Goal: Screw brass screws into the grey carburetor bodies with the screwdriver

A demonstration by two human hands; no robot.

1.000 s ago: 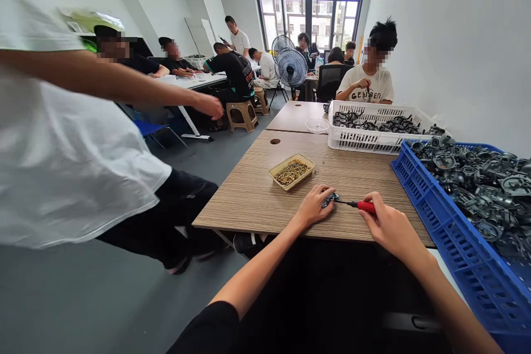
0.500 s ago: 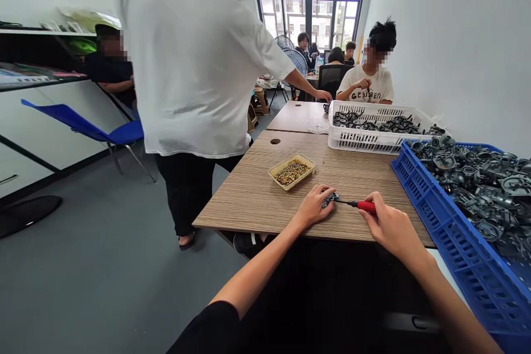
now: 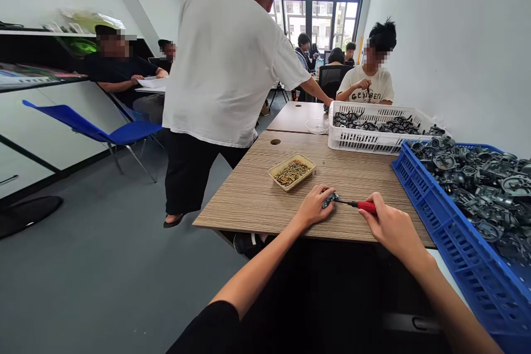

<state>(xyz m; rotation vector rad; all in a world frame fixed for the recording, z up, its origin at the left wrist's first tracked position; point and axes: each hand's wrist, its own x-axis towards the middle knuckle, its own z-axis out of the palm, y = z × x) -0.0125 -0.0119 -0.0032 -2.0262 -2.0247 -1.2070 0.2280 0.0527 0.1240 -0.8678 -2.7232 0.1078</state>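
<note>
My left hand (image 3: 316,206) is closed around a small grey metal carburetor part (image 3: 331,199), pressing it to the wood-grain table (image 3: 249,193). Fingers hide much of that part. In my right hand (image 3: 392,225) is a screwdriver (image 3: 366,207) with a red handle; its dark shaft points left and its tip meets the metal part. Just beyond my left hand stands a cream tray (image 3: 287,187) of small brass-coloured pieces (image 3: 292,172). A tiny loose piece or two lies near the tray's right side.
A blue crate (image 3: 446,227) heaped with metal carburetor bodies (image 3: 468,177) stands at the right. Behind it is a white basket (image 3: 365,140) of similar parts. A person in white (image 3: 232,66) leans over the table's far left; another person (image 3: 367,80) sits beyond the basket.
The standing person has shifted away and to the right, bending more towards the far table and uncovering seated people at the left. My hands, the screwdriver and the part look unmoved.
</note>
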